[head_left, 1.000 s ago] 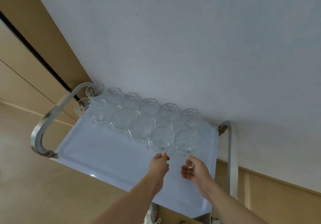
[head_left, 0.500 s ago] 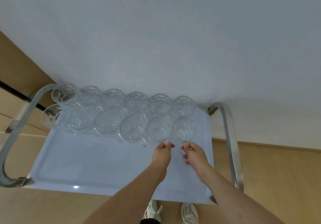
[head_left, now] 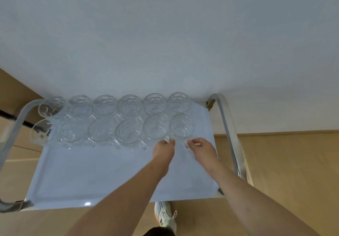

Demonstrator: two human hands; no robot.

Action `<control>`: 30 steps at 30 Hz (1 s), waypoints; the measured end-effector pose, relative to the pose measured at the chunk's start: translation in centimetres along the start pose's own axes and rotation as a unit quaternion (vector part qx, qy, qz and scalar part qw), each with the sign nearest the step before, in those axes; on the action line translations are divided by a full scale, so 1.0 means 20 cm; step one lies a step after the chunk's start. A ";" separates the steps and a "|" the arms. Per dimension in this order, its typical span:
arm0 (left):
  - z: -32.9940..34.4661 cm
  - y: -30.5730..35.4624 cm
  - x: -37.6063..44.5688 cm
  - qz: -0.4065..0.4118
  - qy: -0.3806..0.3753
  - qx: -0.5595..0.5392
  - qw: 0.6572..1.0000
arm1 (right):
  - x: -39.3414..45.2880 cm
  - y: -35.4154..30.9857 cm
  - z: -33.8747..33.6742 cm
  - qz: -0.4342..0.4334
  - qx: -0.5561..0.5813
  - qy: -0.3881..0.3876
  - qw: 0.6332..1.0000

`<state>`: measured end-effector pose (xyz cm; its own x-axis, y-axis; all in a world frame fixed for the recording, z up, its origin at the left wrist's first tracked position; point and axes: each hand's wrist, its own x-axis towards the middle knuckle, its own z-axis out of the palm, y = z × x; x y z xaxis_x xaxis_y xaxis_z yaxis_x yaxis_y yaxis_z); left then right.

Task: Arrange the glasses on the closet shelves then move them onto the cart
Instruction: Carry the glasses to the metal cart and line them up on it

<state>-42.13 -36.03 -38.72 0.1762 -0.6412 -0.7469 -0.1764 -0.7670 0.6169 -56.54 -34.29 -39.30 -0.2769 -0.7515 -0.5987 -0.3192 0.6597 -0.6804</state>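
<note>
Several clear glass mugs stand in two rows along the far edge of the white cart top (head_left: 102, 173). My left hand (head_left: 163, 148) pinches the handle of the second mug from the right in the near row (head_left: 155, 127). My right hand (head_left: 200, 148) pinches the handle of the rightmost near-row mug (head_left: 181, 126). Both mugs stand on the cart surface, in line with the others. The far row (head_left: 117, 104) sits against the wall.
Curved metal handles rise at the cart's left (head_left: 12, 136) and right (head_left: 229, 131) ends. A white wall (head_left: 165, 43) stands directly behind the cart. Wooden floor (head_left: 284, 171) lies to the right, and my shoe (head_left: 164, 215) shows below the cart's near edge.
The view has swung so the cart now lies square in front of me. Both hands stay at the handles of the two rightmost near-row mugs, which have settled in line with the row.
</note>
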 end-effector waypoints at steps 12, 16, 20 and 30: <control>0.29 0.34 -0.69 0.268 0.082 0.356 0.891 | -0.38 0.02 -0.67 -0.214 -0.098 0.066 0.970; 0.65 0.44 -0.98 0.393 0.054 0.387 0.832 | -0.51 0.19 -1.11 -0.229 -0.142 0.142 0.953; 1.07 0.45 -1.24 0.471 0.024 0.427 0.772 | -0.69 0.44 -1.58 -0.200 -0.159 0.215 0.943; 2.13 0.22 -1.95 0.637 -0.132 0.499 0.572 | -1.23 1.24 -2.47 -0.039 -0.154 0.380 0.911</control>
<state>-91.07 -13.48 -17.53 -0.8412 -0.5375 0.0587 -0.4868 0.8000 0.3507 -102.34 0.40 -20.60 -0.7529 -0.6581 -0.0085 -0.5712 0.6598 -0.4883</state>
